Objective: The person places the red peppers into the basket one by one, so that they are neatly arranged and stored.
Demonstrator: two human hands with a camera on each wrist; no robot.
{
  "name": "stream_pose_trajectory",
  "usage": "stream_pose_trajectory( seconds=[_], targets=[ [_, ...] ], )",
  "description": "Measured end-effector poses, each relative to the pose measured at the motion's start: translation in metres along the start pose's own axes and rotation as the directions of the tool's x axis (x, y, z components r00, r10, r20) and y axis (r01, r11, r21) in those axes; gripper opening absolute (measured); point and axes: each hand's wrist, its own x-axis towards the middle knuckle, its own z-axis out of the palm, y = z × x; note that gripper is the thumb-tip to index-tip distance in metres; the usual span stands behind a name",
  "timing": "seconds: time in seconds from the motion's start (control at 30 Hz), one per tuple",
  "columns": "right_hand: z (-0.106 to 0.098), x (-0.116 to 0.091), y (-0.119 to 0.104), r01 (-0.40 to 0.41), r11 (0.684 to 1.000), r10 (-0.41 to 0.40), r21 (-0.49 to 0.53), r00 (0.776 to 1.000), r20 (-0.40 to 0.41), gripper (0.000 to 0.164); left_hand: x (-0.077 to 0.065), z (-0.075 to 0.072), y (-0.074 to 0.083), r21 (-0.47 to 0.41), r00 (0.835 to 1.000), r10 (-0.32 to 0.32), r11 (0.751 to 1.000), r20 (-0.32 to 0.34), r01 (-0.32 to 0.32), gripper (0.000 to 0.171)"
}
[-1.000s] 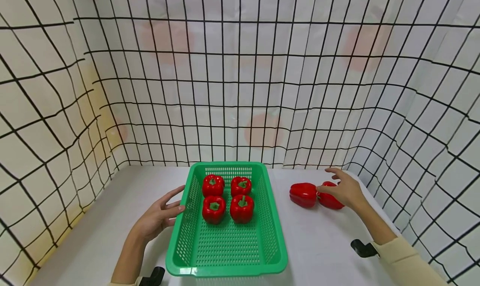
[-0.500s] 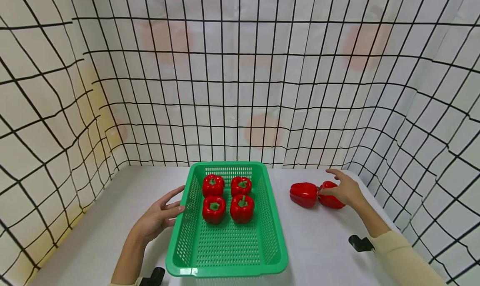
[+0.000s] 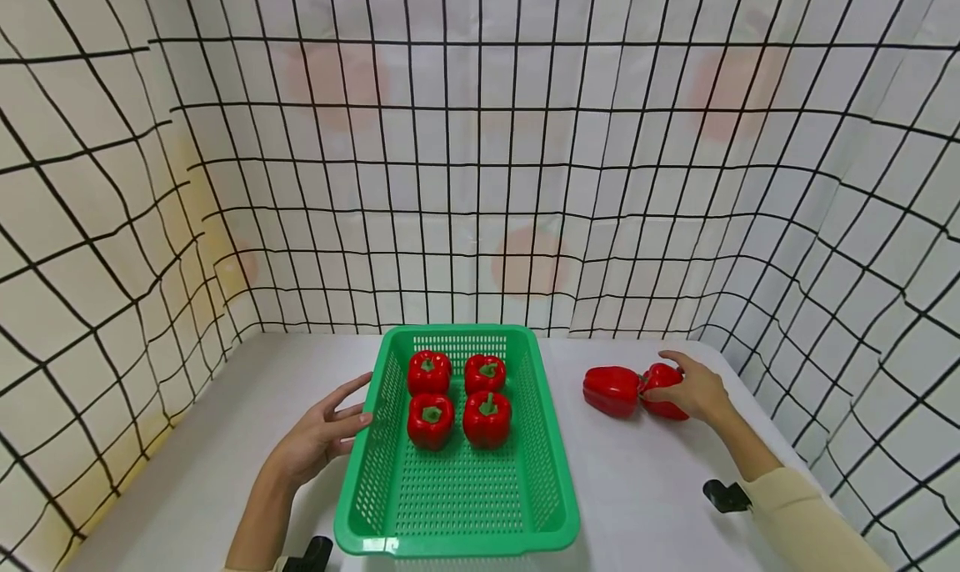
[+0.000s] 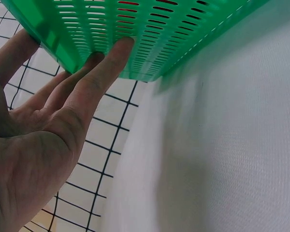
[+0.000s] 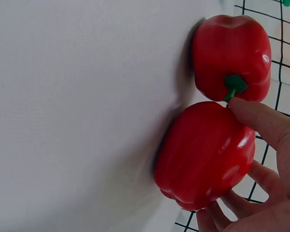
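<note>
White table (image 3: pixel 630 489), black-gridded white walls (image 3: pixel 498 188). Red pepper (image 5: pixel 205 154) at R, far side, R hand's (image 3: pixel 699 391) thumb & fingers gripping it; 2nd pepper (image 3: pixel 611 391) just L. Green basket (image 3: pixel 457 493) mid-table w/ 4 peppers (image 3: pixel 487 420); L hand (image 3: pixel 318 439), fingers extended, touches its L side. R-wrist cam shows 2nd pepper's stem (image 5: pixel 235 83) clearly; head cam barely.

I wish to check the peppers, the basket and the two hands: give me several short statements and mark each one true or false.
1. Four red peppers stand in the green basket. True.
2. The left hand touches the basket's side. True.
3. All peppers are inside the basket. False: two lie on the white table.
4. The right hand has its thumb and fingers around a loose pepper. True.
5. The right hand is nearer to the basket than the left. False: the left is nearer.
</note>
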Motion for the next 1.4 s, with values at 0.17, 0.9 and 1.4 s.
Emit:
stream_pose_trajectory(
  seconds=[0.17, 0.9, 1.4],
  targets=[
    [0.001, 0.001, 0.002, 0.007, 1.000, -0.007, -0.009, 1.000, 0.001, 0.086, 0.000, 0.001, 0.000, -0.013, 0.999, -0.018, 1.000, -0.027, 0.017, 0.078],
    [-0.003, 0.003, -0.002, -0.008, 1.000, 0.008, -0.025, 1.000, -0.013, 0.079, 0.001, 0.003, 0.004, -0.017, 0.999, -0.036, 0.999, -0.042, 0.035, 0.079],
    [-0.017, -0.003, -0.016, 0.070, 0.997, -0.072, -0.027, 0.993, -0.088, 0.079, 0.000, 0.003, 0.002, -0.005, 1.000, 0.003, 1.000, -0.007, -0.003, 0.078]
  ],
)
